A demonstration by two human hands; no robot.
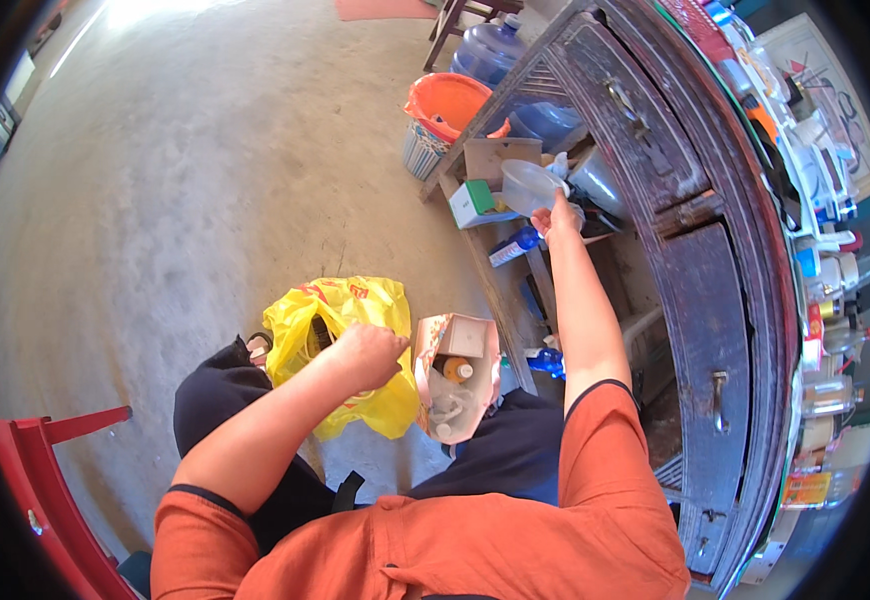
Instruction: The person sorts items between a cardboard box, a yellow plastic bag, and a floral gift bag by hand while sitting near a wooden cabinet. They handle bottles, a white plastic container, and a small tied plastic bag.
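Observation:
My left hand (369, 355) is closed on the rim of a yellow plastic bag (375, 307) that stands on the floor between my legs. Something dark shows inside its mouth. Reaching out to the shelf under a wooden cabinet, my right hand (559, 219) grips the edge of a translucent plastic tub (528, 186). Close to that hand lie a green and white box (472, 204), a blue bottle (514, 246) and an open cardboard box (502, 159). Beside the bag, an open carton (492, 405) holds an orange bottle (456, 368), a crumpled clear plastic bag (446, 399) and a small box.
The dark wooden cabinet (705, 300) with drawers runs along my right, its top crowded with bottles and jars. A bin with an orange liner (446, 97) and a large water jug (489, 49) stand beyond its end. At lower left is a red wooden stool (45, 487).

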